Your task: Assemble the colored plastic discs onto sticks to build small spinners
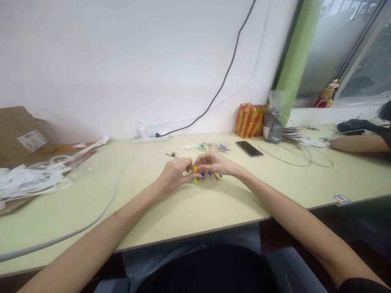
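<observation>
Over the middle of the table, my left hand (pixel 174 175) and my right hand (pixel 215 162) meet with their fingertips closed together. A small yellow piece (pixel 194 169) is pinched between them; its exact kind is too small to make out. Right below my fingers are several small blue, green, red and yellow pieces (pixel 218 176), partly covered by my right hand. Just beyond the hands, more small coloured parts (pixel 205 146) lie in what looks like clear plastic. A thin dark tool-like object (pixel 172 154) rests past my left hand.
A phone (pixel 249 149) lies right of the hands, near a striped bag (pixel 249 120) and a grey bag (pixel 273 126). White strips (pixel 33 179) and a cardboard box (pixel 26 136) fill the left. Cables cross the table (pixel 189 215). Another person's arm (pixel 360 144) rests at far right.
</observation>
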Motion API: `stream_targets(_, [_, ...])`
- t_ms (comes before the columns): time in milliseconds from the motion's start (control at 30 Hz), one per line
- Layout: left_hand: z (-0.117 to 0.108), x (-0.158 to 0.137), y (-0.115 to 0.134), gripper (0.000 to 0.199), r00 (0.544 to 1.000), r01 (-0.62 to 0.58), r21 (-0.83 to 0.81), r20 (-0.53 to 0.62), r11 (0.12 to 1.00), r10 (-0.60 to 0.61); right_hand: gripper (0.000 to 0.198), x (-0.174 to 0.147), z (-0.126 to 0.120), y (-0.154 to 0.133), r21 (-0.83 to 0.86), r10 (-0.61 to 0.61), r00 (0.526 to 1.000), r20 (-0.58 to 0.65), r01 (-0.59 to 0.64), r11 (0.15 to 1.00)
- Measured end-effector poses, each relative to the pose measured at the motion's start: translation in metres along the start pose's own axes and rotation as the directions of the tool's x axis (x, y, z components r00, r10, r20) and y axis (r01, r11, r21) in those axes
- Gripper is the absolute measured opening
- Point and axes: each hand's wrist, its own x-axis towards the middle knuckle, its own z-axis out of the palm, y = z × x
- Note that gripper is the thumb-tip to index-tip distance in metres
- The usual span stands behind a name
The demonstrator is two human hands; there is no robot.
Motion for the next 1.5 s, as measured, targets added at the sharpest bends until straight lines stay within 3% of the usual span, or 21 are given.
stream_targets(233, [-0.001, 0.000, 0.000, 0.037, 1.000, 0.001, 0.006, -0.018, 1.000, -0.001, 0.029, 0.000, 0.003, 0.000, 0.033, -0.008, 1.000, 0.003, 0.008, 0.999])
stream_targets(367, [-0.002, 0.001, 0.001, 0.036, 0.999, 0.034, -0.002, 0.023, 0.999, -0.034, 0.024, -0.001, -0.011, 0.000, -0.165, -0.048, 0.998, -0.049, 0.040, 0.986])
stream_targets(433, [-0.002, 0.001, 0.001, 0.044, 0.995, 0.089, 0.011, 0.054, 0.996, -0.090, 0.016, -0.004, -0.024, 0.004, -0.432, -0.039, 0.991, -0.128, -0.020, 0.902])
stream_targets(533, [-0.002, 0.001, 0.000, 0.043, 0.981, 0.161, 0.025, 0.103, 0.987, -0.163, 0.010, -0.010, -0.046, 0.012, -0.759, 0.023, 0.966, -0.258, -0.218, 0.614])
stream_targets(600, [-0.002, 0.001, 0.000, 0.039, 0.976, 0.180, 0.028, 0.119, 0.983, -0.182, 0.012, -0.014, -0.058, 0.017, -0.820, 0.089, 0.954, -0.285, -0.291, 0.493])
stream_targets(767, [-0.002, 0.001, 0.001, 0.038, 0.980, 0.161, 0.028, 0.112, 0.987, -0.163, 0.009, -0.018, -0.069, 0.024, -0.844, 0.285, 0.926, -0.250, -0.352, 0.404])
stream_targets(1033, [-0.002, 0.000, -0.013, 0.042, 0.974, 0.203, 0.084, 0.087, 0.975, -0.211, 0.015, -0.012, -0.061, 0.035, -0.847, 0.326, 0.918, -0.227, -0.351, 0.398])
stream_targets(1200, [-0.005, -0.006, -0.045, 0.046, 0.963, 0.260, 0.127, 0.037, 0.957, -0.266, 0.015, -0.012, -0.060, 0.038, -0.818, 0.281, 0.934, -0.221, -0.335, 0.468])
stream_targets(1500, [-0.003, -0.023, -0.108, 0.064, 0.930, 0.336, 0.180, 0.092, 0.924, -0.356, 0.019, -0.012, -0.060, 0.040, -0.774, 0.236, 0.948, -0.216, -0.313, 0.551])
